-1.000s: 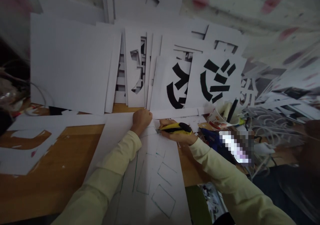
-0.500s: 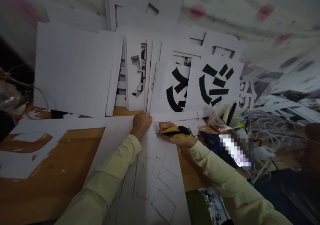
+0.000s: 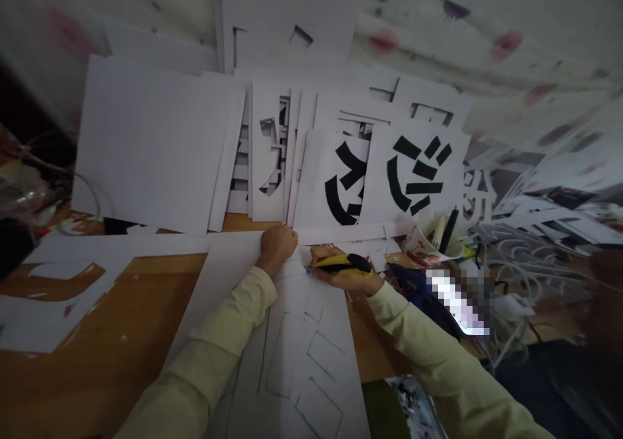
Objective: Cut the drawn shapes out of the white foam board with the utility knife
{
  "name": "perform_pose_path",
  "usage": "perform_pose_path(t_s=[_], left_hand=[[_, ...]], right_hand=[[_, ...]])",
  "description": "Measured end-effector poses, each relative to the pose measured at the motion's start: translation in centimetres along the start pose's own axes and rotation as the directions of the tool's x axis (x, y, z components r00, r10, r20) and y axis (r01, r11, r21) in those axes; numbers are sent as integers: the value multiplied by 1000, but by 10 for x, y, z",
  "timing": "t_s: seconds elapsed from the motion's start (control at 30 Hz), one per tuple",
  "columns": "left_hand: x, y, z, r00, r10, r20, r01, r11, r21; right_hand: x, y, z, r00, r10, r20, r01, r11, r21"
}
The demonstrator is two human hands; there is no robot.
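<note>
On the wooden tabletop, backed at 12 o'clock by leaning cut-out letter boards, the left hand stays fisted on the green-outlined white sheet, while at its 3 o'clock the right hand keeps gripping the yellow utility knife, blade at the sheet's far end, barely shifted since a second ago.

Yellow-and-black utility knife — white sheet, green outlines — pale-yellow sleeves.

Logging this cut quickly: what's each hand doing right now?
Left hand: closed in a fist, pressing on the white sheet.
Right hand: closed around the yellow utility knife.
</note>
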State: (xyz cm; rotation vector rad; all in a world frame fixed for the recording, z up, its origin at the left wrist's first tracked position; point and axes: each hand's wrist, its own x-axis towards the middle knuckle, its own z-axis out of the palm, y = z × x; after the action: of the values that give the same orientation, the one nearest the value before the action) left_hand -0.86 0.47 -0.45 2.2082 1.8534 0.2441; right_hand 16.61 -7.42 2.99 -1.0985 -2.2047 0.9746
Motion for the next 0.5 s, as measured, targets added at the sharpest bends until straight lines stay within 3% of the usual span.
perform_pose_path(t_s=[0.2,0.4,0.5], left_hand=[[-2,1,-1,1000,-1,7,1,1000,-11],[-5,4,-7,1000,-10,8,10,1000,-15],[-6,5,-9,1000,-11,15,11,1000,-9]], right_hand=[[-10,-5,1,997,49,-57,-47,998,37],[-14,-9,10,967,143,-210,-126,988,93],[-11,-18,-6,941,149,-304,-106,982,154]])
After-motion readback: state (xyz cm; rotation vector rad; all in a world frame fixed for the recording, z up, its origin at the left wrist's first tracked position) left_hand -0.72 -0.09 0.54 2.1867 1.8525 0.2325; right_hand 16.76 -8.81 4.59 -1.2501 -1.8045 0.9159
